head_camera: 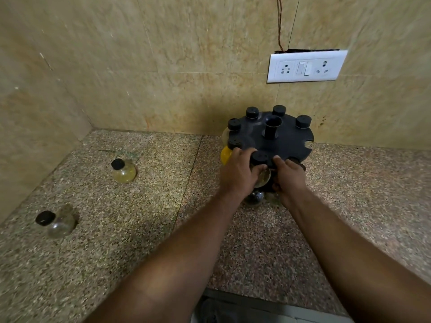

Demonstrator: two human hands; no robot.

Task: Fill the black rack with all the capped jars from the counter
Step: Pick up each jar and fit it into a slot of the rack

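A beige marble-look tiled wall (163, 54) is filling the upper half of the frame, and a speckled brown granite tabletop (140, 229) is spreading across the lower half. The black round plastic rack (289, 138) is standing on the tabletop right of centre, close against the wall. Five black-capped jars are hanging in slots along its far and left rim, and open slots are showing on its right rim. A white socket-and-switch panel (305, 66) is sitting on the wall at the upper right, above the rack.

Your arms are reaching in from the bottom edge. Your left hand (240, 173) is curling round a small clear glass jar with a black cap (259, 158) at the rack's near edge. Your right hand (290, 178) is pinching the rack's near rim just right of that cap. Your hands are sitting close together, with only the jar between them.

Two more jars are sitting on the tabletop, well apart from the rack: a yellowish glass jar with a black cap (123, 171) at centre left, and a blurred clear jar with a black cap (58, 223) at lower left.
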